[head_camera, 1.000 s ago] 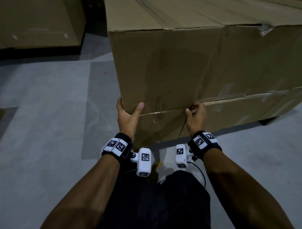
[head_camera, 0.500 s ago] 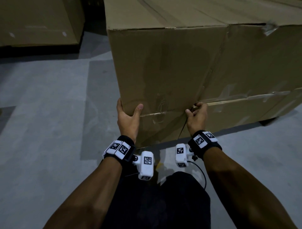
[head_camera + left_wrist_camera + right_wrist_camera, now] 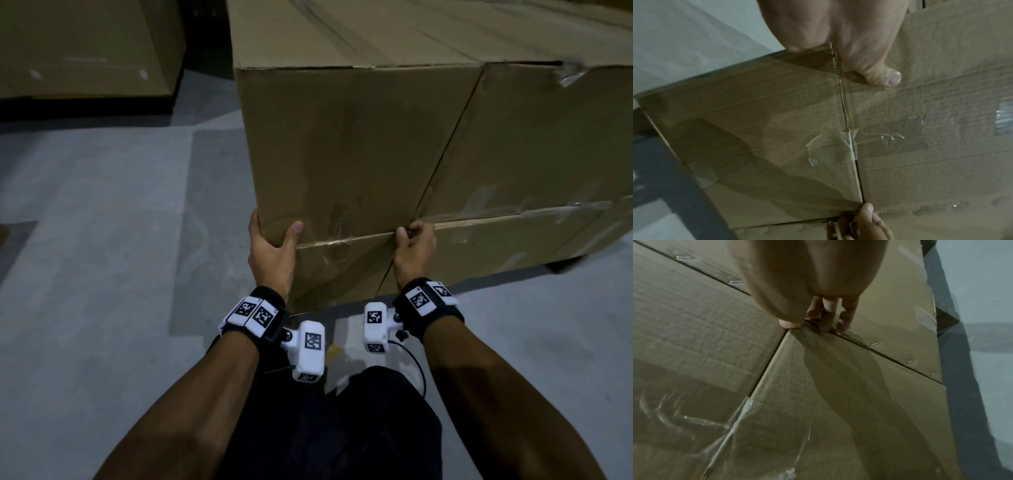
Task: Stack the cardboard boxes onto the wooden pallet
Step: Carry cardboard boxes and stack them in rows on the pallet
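A large upper cardboard box [image 3: 342, 144] stands on a flatter lower box [image 3: 342, 270], with a second upper box [image 3: 534, 144] against its right side. My left hand [image 3: 274, 236] grips the upper box's lower left corner, with the thumb [image 3: 885, 78] flat on the front face [image 3: 941, 97] and the fingers round the side. My right hand [image 3: 412, 236] hooks its curled fingers [image 3: 826, 321] into the seam at the box's lower right corner. A dark block [image 3: 565, 265] shows under the stack's right end; I cannot tell whether it is the pallet.
Grey concrete floor [image 3: 102, 274] spreads to the left and in front of the stack. Another stack of cardboard boxes [image 3: 85, 51] stands at the back left, across a dark gap. My dark-clothed legs [image 3: 325, 428] are close to the lower box.
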`<state>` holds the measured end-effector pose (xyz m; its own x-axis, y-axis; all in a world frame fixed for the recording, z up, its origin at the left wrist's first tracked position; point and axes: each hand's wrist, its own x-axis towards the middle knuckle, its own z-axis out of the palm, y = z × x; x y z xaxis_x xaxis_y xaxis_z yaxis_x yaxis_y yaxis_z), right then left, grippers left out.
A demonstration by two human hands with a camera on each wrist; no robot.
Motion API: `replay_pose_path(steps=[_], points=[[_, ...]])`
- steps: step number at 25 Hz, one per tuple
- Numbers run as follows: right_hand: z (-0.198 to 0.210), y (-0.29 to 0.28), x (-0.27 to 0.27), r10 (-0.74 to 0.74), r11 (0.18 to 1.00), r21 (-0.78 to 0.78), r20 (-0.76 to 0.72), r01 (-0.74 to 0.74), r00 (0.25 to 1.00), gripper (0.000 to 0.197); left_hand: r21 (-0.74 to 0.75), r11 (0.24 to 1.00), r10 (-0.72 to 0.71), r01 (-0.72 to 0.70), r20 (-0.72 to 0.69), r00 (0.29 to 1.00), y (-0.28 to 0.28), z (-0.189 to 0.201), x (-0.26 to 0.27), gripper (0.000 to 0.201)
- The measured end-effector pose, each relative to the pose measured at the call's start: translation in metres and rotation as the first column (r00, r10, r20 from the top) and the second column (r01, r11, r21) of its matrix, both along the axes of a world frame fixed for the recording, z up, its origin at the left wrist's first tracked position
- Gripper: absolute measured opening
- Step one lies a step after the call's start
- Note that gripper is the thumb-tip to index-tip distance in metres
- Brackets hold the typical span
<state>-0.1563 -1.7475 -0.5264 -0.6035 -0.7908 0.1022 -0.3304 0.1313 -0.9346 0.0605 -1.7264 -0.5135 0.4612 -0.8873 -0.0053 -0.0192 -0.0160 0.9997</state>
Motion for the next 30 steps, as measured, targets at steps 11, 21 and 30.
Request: replay_pose_path(steps=[11, 21, 30], points=[[0.01, -0.004, 0.004, -0.036, 0.997, 0.069, 0.014, 0.035, 0.999, 0.022, 0.029, 0.999, -0.017, 0.019, -0.05, 0.999, 0.002, 0.006, -0.004, 0.081], [0.03, 0.023, 0.017, 0.237, 0.857, 0.481, -0.054, -0.183, 0.97, 0.07, 0.412, 0.894, -0.244, 0.178, 0.115, 0.963, 0.011, 0.042, 0.019, 0.066], [0.245, 0.114, 0.044, 0.798, 0.491, 0.83, -0.307, -0.265, 0.518, 0.052, 0.739, 0.669, -0.733, 0.083, 0.636, 0.242, 0.082, 0.27, 0.038, 0.045]])
